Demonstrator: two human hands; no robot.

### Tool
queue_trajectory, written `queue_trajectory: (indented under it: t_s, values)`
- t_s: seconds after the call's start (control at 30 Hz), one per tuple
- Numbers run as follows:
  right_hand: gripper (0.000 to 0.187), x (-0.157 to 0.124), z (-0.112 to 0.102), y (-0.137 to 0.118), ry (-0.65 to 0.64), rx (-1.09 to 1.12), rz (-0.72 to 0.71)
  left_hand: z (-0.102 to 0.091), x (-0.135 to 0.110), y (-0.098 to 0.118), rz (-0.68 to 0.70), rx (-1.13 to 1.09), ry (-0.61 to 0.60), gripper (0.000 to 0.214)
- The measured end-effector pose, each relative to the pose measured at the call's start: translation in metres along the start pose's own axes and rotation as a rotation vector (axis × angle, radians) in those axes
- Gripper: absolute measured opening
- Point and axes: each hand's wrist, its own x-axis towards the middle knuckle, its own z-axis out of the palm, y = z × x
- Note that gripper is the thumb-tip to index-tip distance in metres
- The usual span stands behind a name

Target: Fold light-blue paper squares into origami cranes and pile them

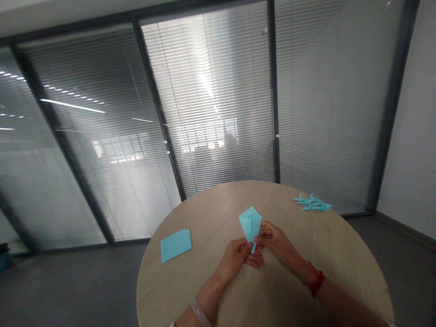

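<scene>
A light-blue sheet of origami paper (251, 220), folded into a kite shape, is held up over the middle of the table with its narrow point toward me. My left hand (240, 254) pinches it near the lower tip, thumb on top and fingers underneath. At the paper's lower right edge, my right hand (272, 238) has its thumb and fingertips closed on it. A crease runs down the paper's middle. The fingers partly cover the narrow end.
On the left of the round wooden table (211, 204) lies a stack of blue paper (176, 245). A pile of folded blue paper cranes (312, 202) rests at the far right, near the edge. Behind the table stands a glass partition with blinds (218, 100).
</scene>
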Motion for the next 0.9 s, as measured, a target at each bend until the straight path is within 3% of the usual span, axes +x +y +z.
queue_trajectory:
  t_s: [0.9]
  values:
    - [0.036,-0.0022,0.0030,-0.0075,-0.039,-0.028,-0.051,0.0005,-0.0033,0.0053,0.006,-0.058,-0.016,0.047]
